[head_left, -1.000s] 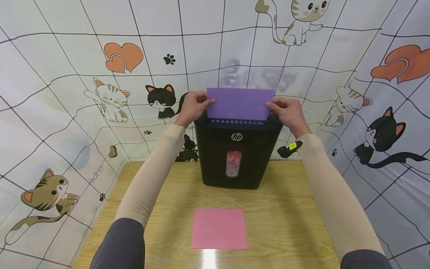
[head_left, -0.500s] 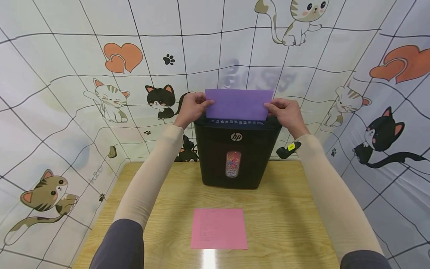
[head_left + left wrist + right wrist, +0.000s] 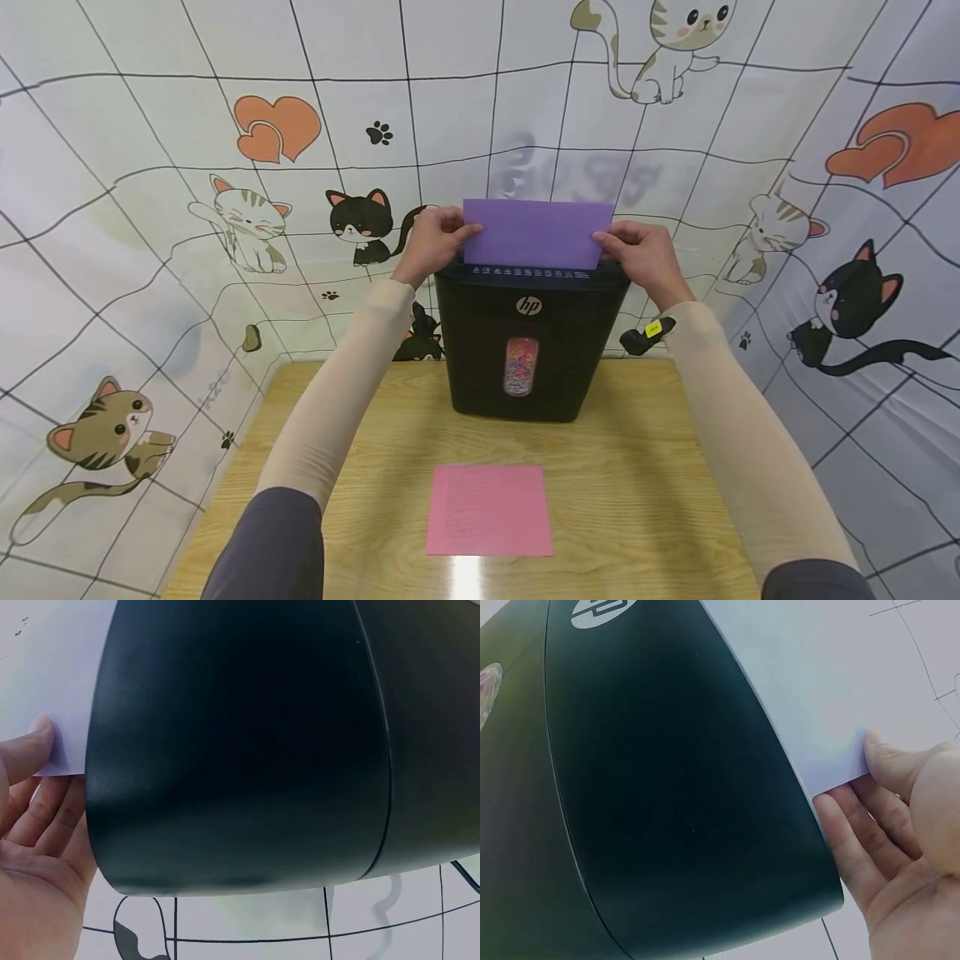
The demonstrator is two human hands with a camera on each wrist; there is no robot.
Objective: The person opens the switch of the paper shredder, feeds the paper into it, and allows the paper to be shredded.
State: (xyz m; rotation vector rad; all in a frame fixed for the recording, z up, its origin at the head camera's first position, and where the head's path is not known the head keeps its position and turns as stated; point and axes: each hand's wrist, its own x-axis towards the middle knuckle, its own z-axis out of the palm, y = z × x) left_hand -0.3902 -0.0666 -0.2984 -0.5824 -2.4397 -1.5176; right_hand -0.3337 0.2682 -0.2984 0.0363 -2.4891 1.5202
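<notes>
Pink paper flat on table, low centre. Black shredder behind, mid-frame. Purple sheet upright at shredder's top; left hand and right hand pinching its side edges between thumb and fingers.

A wooden table carries a black shredder and, nearer, a pink sheet

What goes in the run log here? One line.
left hand pinches purple sheet | right hand pinches it | over shredder
</notes>
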